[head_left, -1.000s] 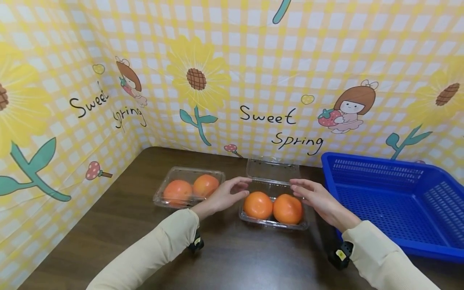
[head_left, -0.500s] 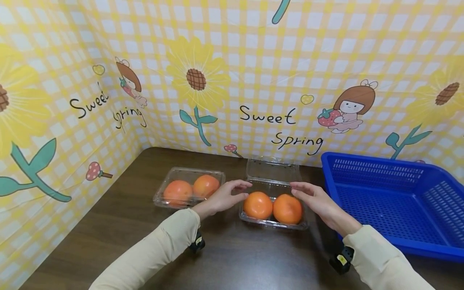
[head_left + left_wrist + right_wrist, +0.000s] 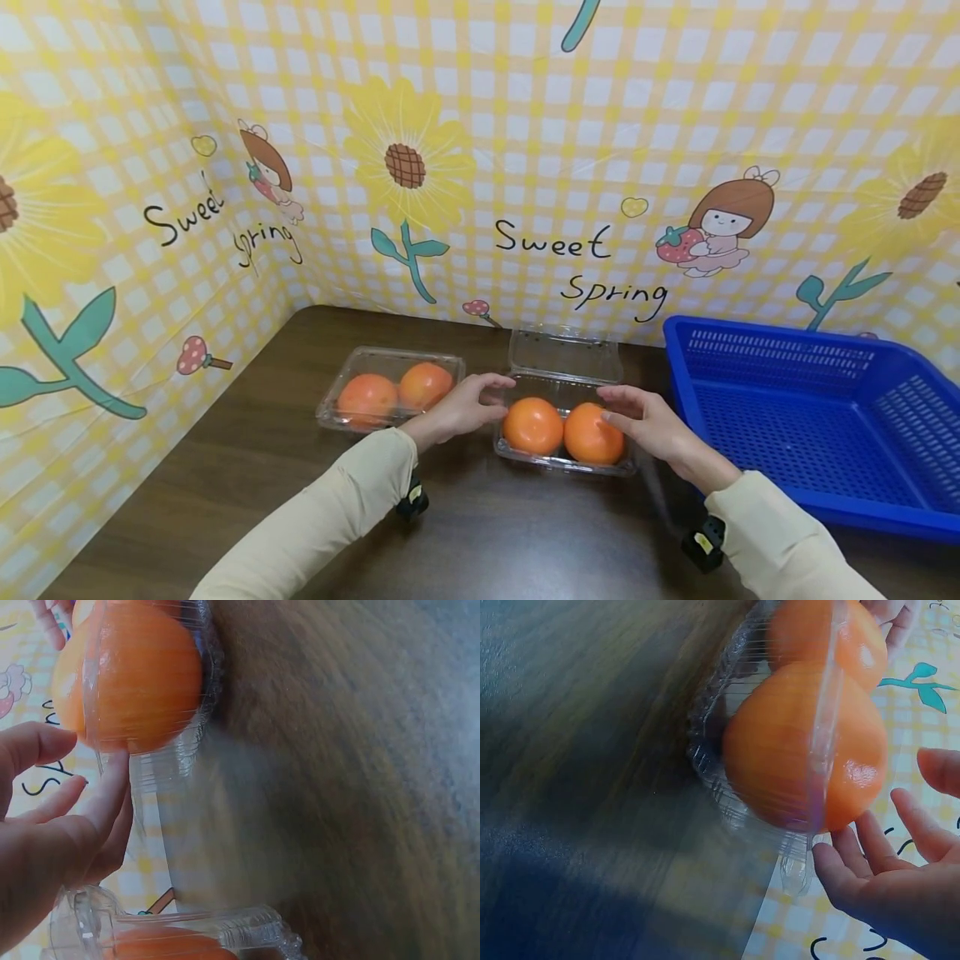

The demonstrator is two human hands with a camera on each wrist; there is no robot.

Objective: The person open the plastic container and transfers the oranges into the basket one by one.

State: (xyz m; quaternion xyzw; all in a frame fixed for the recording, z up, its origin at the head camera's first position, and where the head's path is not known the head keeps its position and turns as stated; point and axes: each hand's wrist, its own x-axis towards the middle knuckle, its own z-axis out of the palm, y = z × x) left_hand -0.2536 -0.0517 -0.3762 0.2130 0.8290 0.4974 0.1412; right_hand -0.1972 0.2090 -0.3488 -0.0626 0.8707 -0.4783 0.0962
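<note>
A clear plastic clamshell box (image 3: 562, 467) stands with its lid (image 3: 566, 356) folded back toward the cloth wall. Inside it sit two oranges side by side, a left orange (image 3: 533, 427) and a right orange (image 3: 588, 442). My left hand (image 3: 461, 408) is at the box's left side, fingers loosely bent, fingertips close to the rim in the left wrist view. My right hand (image 3: 660, 429) is at the right side; its thumb overlaps the right orange in the head view. In the right wrist view its fingertips (image 3: 826, 862) are right at the rim.
Left of my left hand lies a closed clear clamshell box (image 3: 386, 360) with two oranges in it. A large blue plastic basket (image 3: 772, 329) stands on the right of the dark wooden table (image 3: 480, 533). A patterned yellow cloth (image 3: 480, 167) rises behind and on the left.
My right hand has come slightly lower and nearer, its thumb now overlapping the right orange. The left hand has shifted only slightly. The boxes have not moved.
</note>
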